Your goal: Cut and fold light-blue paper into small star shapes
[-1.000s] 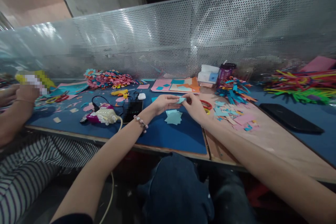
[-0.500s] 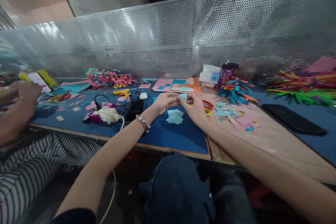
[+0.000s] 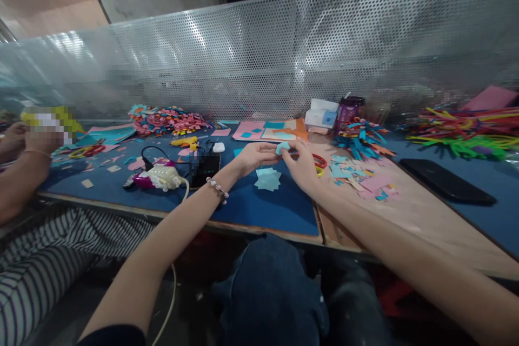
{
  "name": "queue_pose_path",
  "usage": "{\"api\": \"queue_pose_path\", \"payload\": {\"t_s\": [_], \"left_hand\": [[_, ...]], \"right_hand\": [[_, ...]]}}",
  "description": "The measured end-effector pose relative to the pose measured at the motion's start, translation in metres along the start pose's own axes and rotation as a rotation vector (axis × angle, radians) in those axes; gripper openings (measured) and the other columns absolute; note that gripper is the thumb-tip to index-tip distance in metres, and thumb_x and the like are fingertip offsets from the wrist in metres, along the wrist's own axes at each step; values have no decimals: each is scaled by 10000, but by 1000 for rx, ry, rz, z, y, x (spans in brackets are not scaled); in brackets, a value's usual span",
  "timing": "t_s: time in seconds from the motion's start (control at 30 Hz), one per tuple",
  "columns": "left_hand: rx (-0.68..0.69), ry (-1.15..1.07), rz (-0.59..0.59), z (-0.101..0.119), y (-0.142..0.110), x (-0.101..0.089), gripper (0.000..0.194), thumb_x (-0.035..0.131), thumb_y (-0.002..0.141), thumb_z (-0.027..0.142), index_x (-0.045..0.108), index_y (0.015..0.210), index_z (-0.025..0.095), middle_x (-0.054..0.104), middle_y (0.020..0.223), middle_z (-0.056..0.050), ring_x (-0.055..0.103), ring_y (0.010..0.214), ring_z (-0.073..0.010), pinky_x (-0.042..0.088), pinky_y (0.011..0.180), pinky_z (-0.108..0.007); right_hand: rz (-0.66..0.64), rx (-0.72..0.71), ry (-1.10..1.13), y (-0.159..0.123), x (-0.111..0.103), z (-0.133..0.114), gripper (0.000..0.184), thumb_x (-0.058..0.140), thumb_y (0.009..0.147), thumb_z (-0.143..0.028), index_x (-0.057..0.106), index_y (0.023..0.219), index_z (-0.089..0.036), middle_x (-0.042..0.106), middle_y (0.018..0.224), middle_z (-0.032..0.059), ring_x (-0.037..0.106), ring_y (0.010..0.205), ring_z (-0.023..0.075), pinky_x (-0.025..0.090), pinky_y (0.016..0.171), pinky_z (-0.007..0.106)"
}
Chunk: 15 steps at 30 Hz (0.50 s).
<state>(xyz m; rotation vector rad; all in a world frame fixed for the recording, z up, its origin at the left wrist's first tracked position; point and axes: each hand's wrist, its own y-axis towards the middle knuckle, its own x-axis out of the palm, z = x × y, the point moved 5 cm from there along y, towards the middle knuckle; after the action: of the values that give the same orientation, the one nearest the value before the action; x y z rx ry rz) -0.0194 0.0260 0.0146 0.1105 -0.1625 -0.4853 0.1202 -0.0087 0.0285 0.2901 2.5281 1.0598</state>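
Between the fingertips of my left hand (image 3: pixel 256 157) and my right hand (image 3: pixel 300 165) is a small light blue paper piece (image 3: pixel 283 147), which looks bent or folded. Both hands are closed on it, raised a little over the blue tabletop (image 3: pixel 279 216). Just below them lies a fanned pile of pale blue paper squares (image 3: pixel 267 179). Red and yellow scissors handles (image 3: pixel 319 162) show partly behind my right hand. A beaded bracelet (image 3: pixel 218 190) circles my left wrist.
A power strip with a cable (image 3: pixel 159 177), a yellow glue gun (image 3: pixel 185 142) and a dark device (image 3: pixel 205 171) lie left. Paper scraps (image 3: pixel 360 173) and a black phone (image 3: pixel 446 180) lie right. A perforated metal screen (image 3: pixel 251 59) stands behind. A co-worker's hands (image 3: pixel 38 143) are far left.
The light blue paper piece has turned and looks more bent between my fingers. My hands have stayed in nearly the same place. The view has shifted slightly.
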Motion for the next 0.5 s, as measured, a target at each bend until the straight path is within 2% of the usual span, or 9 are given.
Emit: {"api": "queue_pose_path", "payload": {"t_s": [0.2, 0.37, 0.5], "left_hand": [[-34, 3, 30, 0, 1, -2, 237, 683, 754, 209, 639, 957, 96, 699, 873, -103, 678, 749, -151, 511, 861, -389], [-28, 22, 35, 1, 1, -2, 194, 675, 757, 203, 642, 910, 87, 701, 820, -99, 669, 720, -150, 522, 827, -387], [-19, 49, 36, 2, 0, -1, 220, 676, 755, 267, 638, 877, 88, 698, 831, -111, 674, 752, -172, 529, 804, -381]], "right_hand": [[-23, 2, 21, 0, 0, -1, 99, 501, 808, -281, 540, 823, -191, 522, 892, 51, 535, 773, 157, 472, 713, 303], [-26, -31, 25, 0, 1, -2, 74, 507, 796, -260, 528, 800, -189, 513, 886, 49, 526, 768, 155, 468, 719, 303], [-34, -56, 27, 0, 1, -2, 53, 504, 790, -245, 519, 785, -194, 513, 866, 41, 521, 787, 164, 470, 712, 308]]}}
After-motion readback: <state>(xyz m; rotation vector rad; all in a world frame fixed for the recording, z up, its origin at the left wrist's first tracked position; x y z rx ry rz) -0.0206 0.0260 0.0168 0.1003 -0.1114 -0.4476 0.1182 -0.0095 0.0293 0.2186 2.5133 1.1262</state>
